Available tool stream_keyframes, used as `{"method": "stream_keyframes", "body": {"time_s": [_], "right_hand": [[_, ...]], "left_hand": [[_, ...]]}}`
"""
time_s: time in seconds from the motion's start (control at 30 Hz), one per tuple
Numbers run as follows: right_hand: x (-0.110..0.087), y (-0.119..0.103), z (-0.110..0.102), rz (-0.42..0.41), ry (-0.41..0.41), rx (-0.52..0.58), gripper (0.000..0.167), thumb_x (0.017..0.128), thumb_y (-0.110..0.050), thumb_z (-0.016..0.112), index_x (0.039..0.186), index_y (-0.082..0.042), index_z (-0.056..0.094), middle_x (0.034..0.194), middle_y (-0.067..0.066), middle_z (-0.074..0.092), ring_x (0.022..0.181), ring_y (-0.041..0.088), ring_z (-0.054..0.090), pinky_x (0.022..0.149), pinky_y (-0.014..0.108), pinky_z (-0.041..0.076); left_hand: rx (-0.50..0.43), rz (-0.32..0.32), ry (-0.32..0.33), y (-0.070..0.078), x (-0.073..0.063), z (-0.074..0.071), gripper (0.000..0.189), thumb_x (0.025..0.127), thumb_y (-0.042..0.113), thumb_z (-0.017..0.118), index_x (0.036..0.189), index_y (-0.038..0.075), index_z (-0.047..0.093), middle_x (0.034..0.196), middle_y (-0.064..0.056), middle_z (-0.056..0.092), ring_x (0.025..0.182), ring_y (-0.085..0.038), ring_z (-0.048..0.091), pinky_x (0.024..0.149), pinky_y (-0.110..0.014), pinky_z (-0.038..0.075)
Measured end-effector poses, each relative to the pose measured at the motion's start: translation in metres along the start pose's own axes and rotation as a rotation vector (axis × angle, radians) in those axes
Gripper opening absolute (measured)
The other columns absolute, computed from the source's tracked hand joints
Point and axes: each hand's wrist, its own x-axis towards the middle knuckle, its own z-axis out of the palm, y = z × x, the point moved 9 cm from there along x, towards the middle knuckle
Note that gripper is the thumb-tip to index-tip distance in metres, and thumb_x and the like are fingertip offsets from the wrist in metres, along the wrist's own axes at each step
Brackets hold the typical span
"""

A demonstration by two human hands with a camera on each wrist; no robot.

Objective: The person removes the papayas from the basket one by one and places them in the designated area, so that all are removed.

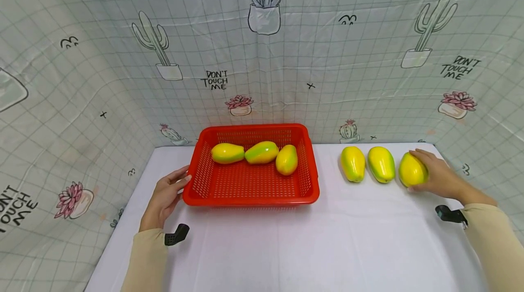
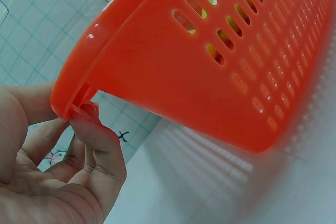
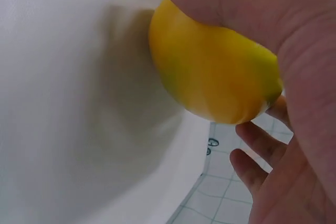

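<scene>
Standing on the counter (image 1: 262, 251), the red basket (image 1: 245, 187) is pinched at its left rim by the fingers of the left hand (image 1: 165, 194), presumably for steadiness. By those of the right hand (image 1: 444, 178), a yellow-green fruit (image 1: 412, 170) is held round its sides, likely against slipping. Two fruits (image 1: 381, 164) are lined up beside it; three basketed fruits (image 1: 262, 153) are grouped toward the far wall.

A cactus-printed grid cloth (image 1: 311, 51) hangs behind and beside a white table (image 1: 327, 246).

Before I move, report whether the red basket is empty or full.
Neither: the basket holds three yellow-green fruits, with bare space left.
</scene>
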Motion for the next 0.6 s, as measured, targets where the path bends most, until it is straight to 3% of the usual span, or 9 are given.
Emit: {"method": "stream_keyframes", "body": {"time_s": [0.4,0.6], "right_hand": [[0.005,-0.001,0.007,-0.023,-0.062,0.058,0.109,0.071,-0.009,0.096,0.153,0.016,0.030,0.154,0.048,0.024,0.135,0.070,0.028,0.104,0.086,0.027],[0.008,-0.002,0.011,0.009,-0.127,0.088,0.105,0.078,-0.006,0.091,0.156,0.016,0.023,0.157,0.048,0.016,0.140,0.070,0.021,0.111,0.084,0.020]], "left_hand": [[-0.001,0.004,0.003,0.000,0.001,0.000,0.060,0.110,0.016,0.058,0.165,0.007,0.037,0.164,-0.015,0.037,0.110,-0.008,0.058,0.085,-0.018,0.058],[0.002,0.003,-0.008,0.000,0.001,0.001,0.060,0.110,0.017,0.057,0.166,0.008,0.035,0.167,-0.016,0.034,0.110,-0.007,0.057,0.086,-0.017,0.057]]}}
